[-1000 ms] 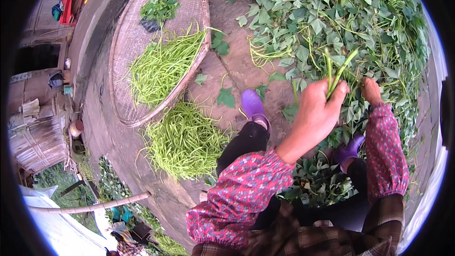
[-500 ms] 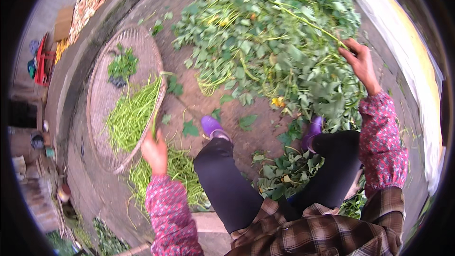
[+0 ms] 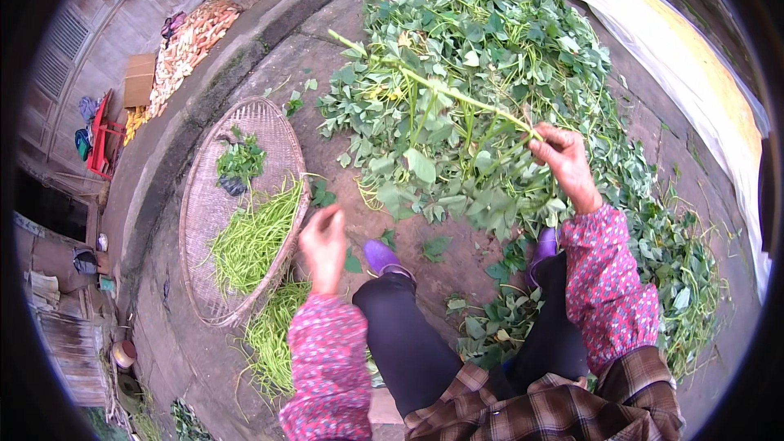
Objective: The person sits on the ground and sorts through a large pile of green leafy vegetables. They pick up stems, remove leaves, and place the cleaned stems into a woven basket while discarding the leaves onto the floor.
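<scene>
A long leafy vine [image 3: 453, 94] is pinched in my right hand [image 3: 569, 165], and its pale green stem slants up to the left over the leaf pile [image 3: 498, 33]. Several leaves dangle from it, slightly blurred. My left hand [image 3: 323, 247] hovers beside the rim of the flat woven basket [image 3: 200, 237], fingers curled together; nothing shows in them. Inside the basket lie a heap of thin green stems [image 3: 257, 241] and a small bunch of leafy greens [image 3: 242, 157]. More stripped stems [image 3: 278, 343] lie on the ground by the basket's near edge.
My purple shoes [image 3: 380, 256] stand on the ground among loose leaves. A low concrete ledge [image 3: 175, 135] curves along the left. Beyond it are corn cobs [image 3: 192, 41], a cardboard box [image 3: 140, 80] and a red stand [image 3: 104, 137]. A white sheet [image 3: 653, 49] runs along the right.
My left hand has moved right, away from the basket's edge, and the stem it held no longer shows. My right hand has come left and lower with the vine. The view has shifted.
</scene>
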Motion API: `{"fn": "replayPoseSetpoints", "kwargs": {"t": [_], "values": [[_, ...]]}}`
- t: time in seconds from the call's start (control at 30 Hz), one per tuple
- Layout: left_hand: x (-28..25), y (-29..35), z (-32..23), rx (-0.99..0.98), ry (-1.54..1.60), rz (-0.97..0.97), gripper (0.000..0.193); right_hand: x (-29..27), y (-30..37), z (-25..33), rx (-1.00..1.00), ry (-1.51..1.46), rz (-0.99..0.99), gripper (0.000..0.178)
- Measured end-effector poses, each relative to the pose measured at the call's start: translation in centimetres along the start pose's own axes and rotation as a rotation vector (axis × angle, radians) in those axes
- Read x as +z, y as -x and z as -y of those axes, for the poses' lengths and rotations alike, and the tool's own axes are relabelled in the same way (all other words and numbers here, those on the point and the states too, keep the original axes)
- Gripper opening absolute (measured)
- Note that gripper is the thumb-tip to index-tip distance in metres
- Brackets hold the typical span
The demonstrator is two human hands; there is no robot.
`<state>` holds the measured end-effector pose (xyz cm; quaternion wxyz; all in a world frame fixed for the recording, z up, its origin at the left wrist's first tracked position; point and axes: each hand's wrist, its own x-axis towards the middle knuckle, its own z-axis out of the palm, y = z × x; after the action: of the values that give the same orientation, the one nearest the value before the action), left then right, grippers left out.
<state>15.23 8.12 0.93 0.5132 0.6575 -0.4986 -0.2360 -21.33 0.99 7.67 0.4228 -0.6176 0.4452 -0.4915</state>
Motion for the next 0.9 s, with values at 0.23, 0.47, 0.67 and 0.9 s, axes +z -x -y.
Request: {"fn": "replayPoseSetpoints", "kwargs": {"t": [0.23, 0.47, 0.67, 0.9], "values": [[15.9, -1.2, -8.0, -0.172, 0.660, 0.224, 0.025, 5.0, 2.5, -4.8, -0.076, 0.110, -0.007, 0.017], [21.3, -0.1, -5.2, -0.338, 0.699, 0.555, 0.020, 3.7, 1.0, -6.3, -0.073, 0.292, 0.427, 0.027], [22.7, -0.8, -3.9, -0.570, 0.665, 0.506, 0.018, 4.3, -0.5, -8.4, 0.147, 0.077, 0.434, 0.020], [21.2, -3.2, -4.4, -0.609, 0.575, 0.594, 0.021, 0.5, -2.6, -10.1, 0.094, 0.324, -0.041, 0.016]]}}
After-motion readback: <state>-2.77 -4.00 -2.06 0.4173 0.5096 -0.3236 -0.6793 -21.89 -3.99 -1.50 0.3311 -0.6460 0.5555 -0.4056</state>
